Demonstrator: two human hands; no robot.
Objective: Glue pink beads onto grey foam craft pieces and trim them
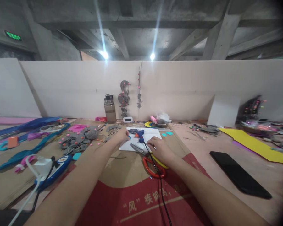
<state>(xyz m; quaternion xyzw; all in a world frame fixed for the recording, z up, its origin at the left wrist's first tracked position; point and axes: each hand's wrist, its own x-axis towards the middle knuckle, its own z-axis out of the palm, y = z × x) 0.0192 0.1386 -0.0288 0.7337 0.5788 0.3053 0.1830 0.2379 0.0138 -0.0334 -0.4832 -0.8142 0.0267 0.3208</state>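
Note:
My left hand [123,136] is at the left edge of a white sheet [125,146], fingers curled together; whatever they hold, if anything, is too small to make out. Beside it on the sheet lies a blue glue gun [140,135], nozzle pointing left. My right hand [158,147] rests at the sheet's right side, fingers loosely bent and apart, with nothing visible in them. Just beside that hand lie scissors [137,148] with a red and a yellow handle loop, blades towards the sheet. The glue gun's black cord [160,185] runs over the scissors towards me.
Left are a blue power strip [54,175], grey felt pieces [75,141] and blue fabric strips [30,150]. A bottle [110,110] and small white clock [127,120] stand at the back. Right lie a black phone [238,174] and a yellow sheet [257,146].

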